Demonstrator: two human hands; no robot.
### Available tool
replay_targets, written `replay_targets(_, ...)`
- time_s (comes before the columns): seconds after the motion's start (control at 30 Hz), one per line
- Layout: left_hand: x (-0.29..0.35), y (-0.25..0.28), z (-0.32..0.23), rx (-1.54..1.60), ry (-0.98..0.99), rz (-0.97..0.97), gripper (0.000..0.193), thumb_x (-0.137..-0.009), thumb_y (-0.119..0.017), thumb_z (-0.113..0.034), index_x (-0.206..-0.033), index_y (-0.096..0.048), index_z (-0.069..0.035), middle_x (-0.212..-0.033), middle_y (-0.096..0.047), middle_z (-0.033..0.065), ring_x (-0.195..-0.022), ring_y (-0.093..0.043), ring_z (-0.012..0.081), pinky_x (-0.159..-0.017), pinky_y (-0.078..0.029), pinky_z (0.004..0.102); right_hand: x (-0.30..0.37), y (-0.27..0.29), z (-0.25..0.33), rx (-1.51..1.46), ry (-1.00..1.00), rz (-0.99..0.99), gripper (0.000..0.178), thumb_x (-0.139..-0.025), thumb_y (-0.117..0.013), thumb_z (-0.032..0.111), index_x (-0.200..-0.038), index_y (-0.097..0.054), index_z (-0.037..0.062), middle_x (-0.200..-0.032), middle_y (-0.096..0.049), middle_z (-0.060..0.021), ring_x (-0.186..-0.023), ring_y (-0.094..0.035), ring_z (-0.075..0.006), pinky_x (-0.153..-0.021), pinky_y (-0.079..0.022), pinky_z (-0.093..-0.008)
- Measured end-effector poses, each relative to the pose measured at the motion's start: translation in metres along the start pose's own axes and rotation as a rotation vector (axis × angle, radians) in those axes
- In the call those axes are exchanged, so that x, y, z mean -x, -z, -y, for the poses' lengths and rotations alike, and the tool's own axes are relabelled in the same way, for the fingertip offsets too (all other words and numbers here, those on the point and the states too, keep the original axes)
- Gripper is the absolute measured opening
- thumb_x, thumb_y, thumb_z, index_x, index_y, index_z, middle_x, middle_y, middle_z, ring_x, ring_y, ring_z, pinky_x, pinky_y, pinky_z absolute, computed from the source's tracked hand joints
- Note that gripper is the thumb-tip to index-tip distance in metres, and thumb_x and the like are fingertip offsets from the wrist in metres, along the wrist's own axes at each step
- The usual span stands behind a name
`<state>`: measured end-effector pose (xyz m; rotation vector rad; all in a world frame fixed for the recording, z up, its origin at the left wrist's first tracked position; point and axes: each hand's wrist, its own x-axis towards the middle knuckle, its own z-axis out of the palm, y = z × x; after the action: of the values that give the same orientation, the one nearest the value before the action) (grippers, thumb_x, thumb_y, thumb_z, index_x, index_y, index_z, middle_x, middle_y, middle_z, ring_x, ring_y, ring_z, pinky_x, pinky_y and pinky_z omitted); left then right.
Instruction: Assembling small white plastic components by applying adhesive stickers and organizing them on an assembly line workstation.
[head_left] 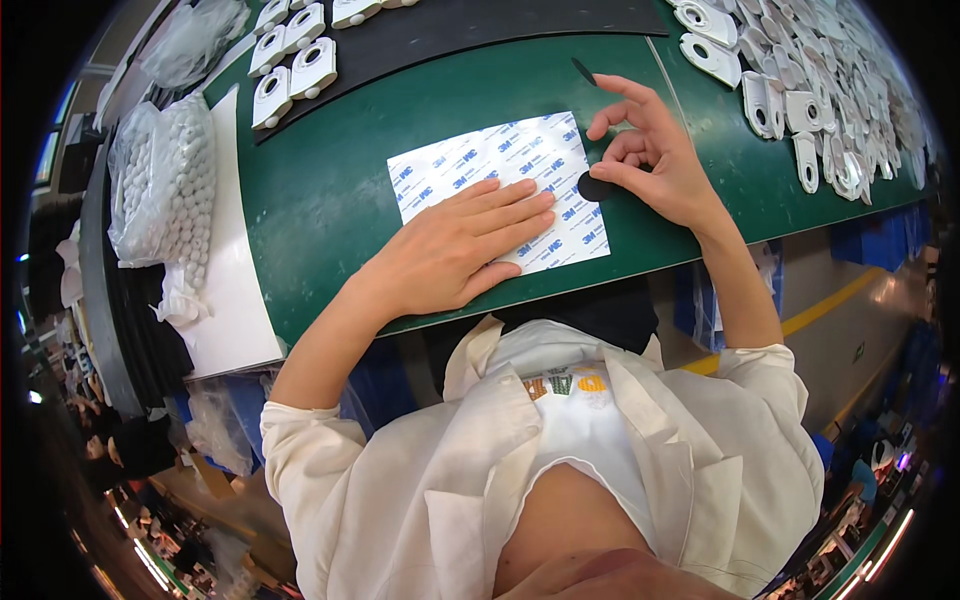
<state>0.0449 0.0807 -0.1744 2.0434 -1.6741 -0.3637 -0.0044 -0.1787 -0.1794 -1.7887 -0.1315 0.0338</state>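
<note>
A white sheet (497, 152) with a repeating blue print lies on the green table. My left hand (460, 238) rests flat on it, palm down and fingers stretched, holding nothing. Beside the sheet's right edge is my right hand (660, 165), its fingers bent. A thin black disc (594, 187) sits at its thumb tip, overlapping the sheet's edge. Another thin black disc (583, 70), seen nearly edge-on, clings to the raised index fingertip. How the discs are attached to the fingers is too small to tell.
Several white plastic parts (313, 68) stand on a black mat (450, 55) along the far side. A large pile of white parts (800, 100) covers the right end. At left, a clear bag of small white pieces (165, 180) lies beside a white board (235, 300).
</note>
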Motion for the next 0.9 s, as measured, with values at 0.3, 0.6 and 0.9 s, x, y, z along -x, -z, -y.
replay_targets(0.3, 0.0011, -0.0021, -0.0009, -0.007, 0.004, 0.001, 0.049, -0.087, -0.054, -0.022, -0.132, -0.043, -0.01, -0.139, -0.041, 0.0067, -0.13, -0.035, 0.0257, -0.106, -0.029, 0.0437, 0.0003, -0.0033, -0.0008, 0.019, 0.013, -0.035, 0.076, -0.071, -0.068, -0.009, -0.136, -0.033, 0.0108, -0.099, -0.052, -0.0068, -0.068, -0.054, -0.0038, -0.054, -0.038, -0.0127)
replay_targets(0.6, 0.0015, -0.0023, -0.0001, -0.006, 0.005, 0.002, 0.048, -0.087, -0.053, -0.023, -0.133, -0.043, -0.009, -0.139, -0.04, 0.0071, -0.13, -0.035, 0.0259, -0.107, -0.029, 0.0438, 0.002, -0.0051, -0.0018, 0.087, 0.062, -0.037, 0.077, -0.07, -0.07, -0.007, -0.136, -0.034, 0.0112, -0.099, -0.052, -0.0068, -0.066, -0.054, -0.0043, -0.055, -0.039, -0.013)
replay_targets(0.9, 0.0011, -0.0033, 0.0001, -0.024, -0.007, 0.002, 0.049, -0.087, -0.053, -0.023, -0.133, -0.043, -0.008, -0.138, -0.041, 0.0084, -0.13, -0.035, 0.0261, -0.106, -0.029, 0.0428, 0.0059, -0.0001, -0.0005, 0.5, 0.176, -0.157, 0.082, -0.064, -0.077, -0.001, -0.135, -0.038, 0.0127, -0.102, -0.05, -0.0016, -0.076, -0.044, -0.0085, -0.064, -0.039, -0.0194)
